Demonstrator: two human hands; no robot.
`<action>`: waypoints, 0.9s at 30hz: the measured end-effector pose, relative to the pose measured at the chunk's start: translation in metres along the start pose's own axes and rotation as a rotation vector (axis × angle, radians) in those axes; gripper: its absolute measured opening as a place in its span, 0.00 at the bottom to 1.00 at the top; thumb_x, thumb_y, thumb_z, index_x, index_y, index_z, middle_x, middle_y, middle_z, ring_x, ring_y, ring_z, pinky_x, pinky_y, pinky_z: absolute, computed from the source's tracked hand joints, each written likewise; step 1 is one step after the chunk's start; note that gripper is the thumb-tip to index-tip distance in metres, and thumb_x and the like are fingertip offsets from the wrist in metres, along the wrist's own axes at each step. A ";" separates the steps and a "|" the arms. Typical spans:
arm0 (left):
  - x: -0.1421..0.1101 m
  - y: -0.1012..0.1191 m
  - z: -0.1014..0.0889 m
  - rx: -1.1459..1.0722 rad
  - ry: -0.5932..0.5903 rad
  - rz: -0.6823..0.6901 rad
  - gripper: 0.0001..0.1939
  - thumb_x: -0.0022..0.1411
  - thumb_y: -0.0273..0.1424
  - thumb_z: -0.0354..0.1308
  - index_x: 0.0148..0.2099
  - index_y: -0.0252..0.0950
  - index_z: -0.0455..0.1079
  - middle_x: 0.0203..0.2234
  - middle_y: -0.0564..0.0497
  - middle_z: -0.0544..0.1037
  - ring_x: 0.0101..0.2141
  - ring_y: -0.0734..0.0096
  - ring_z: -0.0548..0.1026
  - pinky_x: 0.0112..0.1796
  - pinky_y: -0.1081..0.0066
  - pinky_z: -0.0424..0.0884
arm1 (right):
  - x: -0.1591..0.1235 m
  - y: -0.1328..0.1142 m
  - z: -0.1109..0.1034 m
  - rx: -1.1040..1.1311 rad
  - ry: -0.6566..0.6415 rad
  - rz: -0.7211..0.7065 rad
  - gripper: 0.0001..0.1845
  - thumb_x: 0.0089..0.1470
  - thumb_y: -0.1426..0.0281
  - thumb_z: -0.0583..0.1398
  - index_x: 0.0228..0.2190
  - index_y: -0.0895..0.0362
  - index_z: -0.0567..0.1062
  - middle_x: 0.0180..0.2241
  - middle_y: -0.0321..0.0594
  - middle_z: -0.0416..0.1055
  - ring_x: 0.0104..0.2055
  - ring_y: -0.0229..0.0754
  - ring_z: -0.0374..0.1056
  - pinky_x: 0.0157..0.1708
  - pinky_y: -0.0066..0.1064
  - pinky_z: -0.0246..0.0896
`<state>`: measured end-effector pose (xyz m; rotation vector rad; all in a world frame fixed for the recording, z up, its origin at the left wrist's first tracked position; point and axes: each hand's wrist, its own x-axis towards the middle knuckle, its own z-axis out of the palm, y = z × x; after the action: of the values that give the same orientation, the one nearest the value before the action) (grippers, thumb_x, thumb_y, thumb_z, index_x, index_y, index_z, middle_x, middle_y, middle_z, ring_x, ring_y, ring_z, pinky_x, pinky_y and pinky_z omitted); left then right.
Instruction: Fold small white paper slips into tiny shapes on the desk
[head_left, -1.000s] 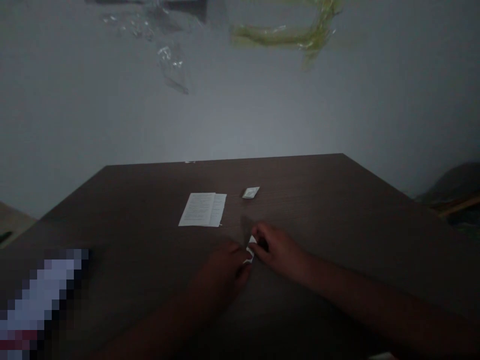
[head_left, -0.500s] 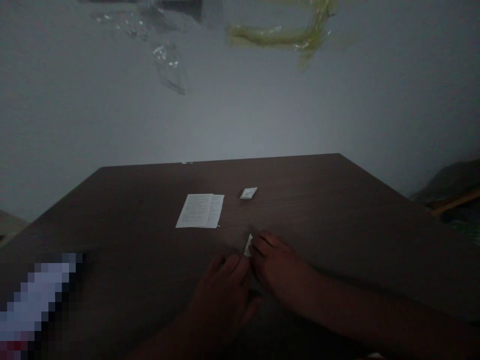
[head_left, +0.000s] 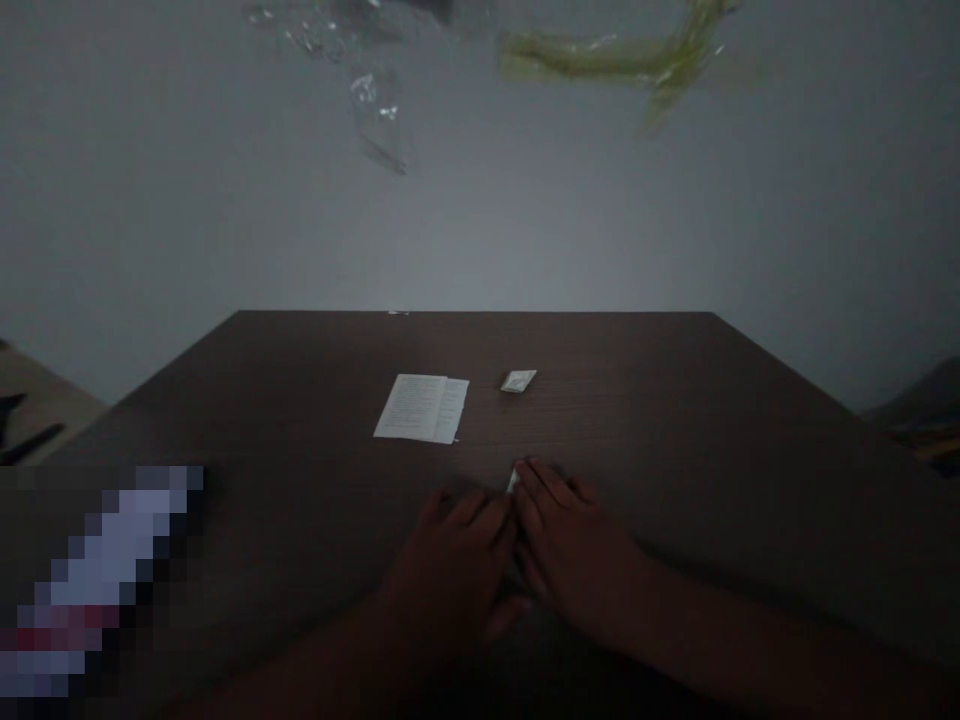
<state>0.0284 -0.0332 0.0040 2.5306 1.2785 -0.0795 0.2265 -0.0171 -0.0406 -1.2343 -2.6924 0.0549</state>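
Note:
A small piece of white paper [head_left: 513, 482] lies on the brown table, mostly hidden under my fingers, so its full shape cannot be seen. My right hand [head_left: 564, 530] presses down on it from the right, fingers close together and slightly bent. From the left, my left hand [head_left: 461, 555] meets it at the paper's near end, fingers bent and the thumb pointing right. The two hands touch or nearly touch at the fingertips. Beyond them sits a small folded white paper [head_left: 518, 381], raised a little off the surface.
Two overlapping printed sheets [head_left: 420, 407] lie left of the folded paper. A blurred-out, long pale object [head_left: 112, 560] rests at the table's left side. The table [head_left: 637, 400] backs onto a grey wall [head_left: 480, 230] bearing clear and yellow tape [head_left: 585, 58]. The scene is dim.
The view has shifted, so the table and sheets appear slightly elsewhere. My right hand's fingers have slid forward over the small paper, covering more of it. My left hand stays beside it.

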 end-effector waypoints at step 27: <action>0.014 -0.043 -0.008 -0.125 0.231 0.154 0.14 0.73 0.28 0.64 0.59 0.40 0.83 0.52 0.43 0.86 0.54 0.47 0.81 0.57 0.48 0.79 | 0.021 0.032 -0.015 0.055 -0.219 0.056 0.53 0.70 0.40 0.61 0.78 0.63 0.59 0.80 0.60 0.47 0.82 0.79 0.43 0.71 0.78 0.54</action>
<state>0.0015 0.0039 -0.0015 2.5753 1.1219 0.3247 0.2400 0.0193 -0.0261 -1.3592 -2.8166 0.2856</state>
